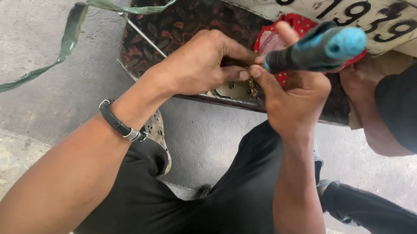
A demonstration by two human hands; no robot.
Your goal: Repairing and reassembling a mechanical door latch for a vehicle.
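gripping a blue-handled screwdriver (318, 47), right hand (291, 98) meets left hand (202, 62).

Small brass-coloured metal fitting (239, 90) with a tiny bolt, fixed at lower edge of dark patterned metal panel (178, 22) with a leaf-like brown print; pinched from both sides, partly hidden by fingertips, so exact shape not clear. Panel standing upright, bright metal strip along its bottom edge. Screwdriver with thick black and light blue plastic handle (317, 46), held high, handle end pointing up and to the right toward the camera, blurred; shaft hidden behind the palm, tip not visible. Round red reflector (298, 24) mounted on the panel just behind the handle, mostly covered.
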